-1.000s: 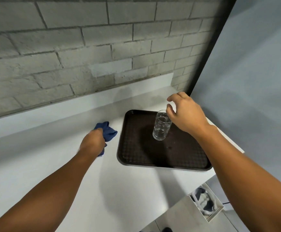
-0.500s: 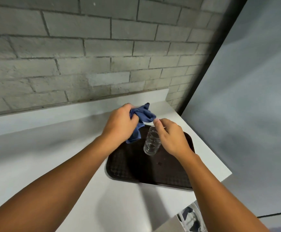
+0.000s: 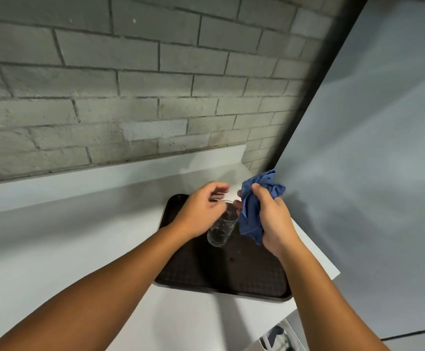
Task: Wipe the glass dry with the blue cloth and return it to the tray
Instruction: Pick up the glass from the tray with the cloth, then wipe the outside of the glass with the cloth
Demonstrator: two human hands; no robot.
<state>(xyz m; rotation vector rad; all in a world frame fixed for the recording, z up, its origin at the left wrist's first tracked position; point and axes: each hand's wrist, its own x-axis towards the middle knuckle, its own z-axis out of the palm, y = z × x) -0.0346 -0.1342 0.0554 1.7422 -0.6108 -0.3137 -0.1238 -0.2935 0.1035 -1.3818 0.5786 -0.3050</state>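
A clear drinking glass (image 3: 222,229) hangs tilted just above the dark brown tray (image 3: 221,277). My left hand (image 3: 201,211) grips it near the rim, fingers curled around the top. My right hand (image 3: 272,221) is closed on the crumpled blue cloth (image 3: 253,214), which sits right beside the glass's rim and touches or nearly touches it. The cloth's loose end sticks up above my right thumb. The glass's upper edge is partly hidden by my left fingers.
The tray lies at the right end of a white counter (image 3: 54,249), close to its right and front edges. A grey brick wall (image 3: 130,84) runs behind it. A pale panel (image 3: 371,148) stands to the right. An open white box (image 3: 277,336) sits below the counter corner.
The cloth has passed from my left hand to my right, and the glass from my right hand to my left. Both hands stay together over the tray.
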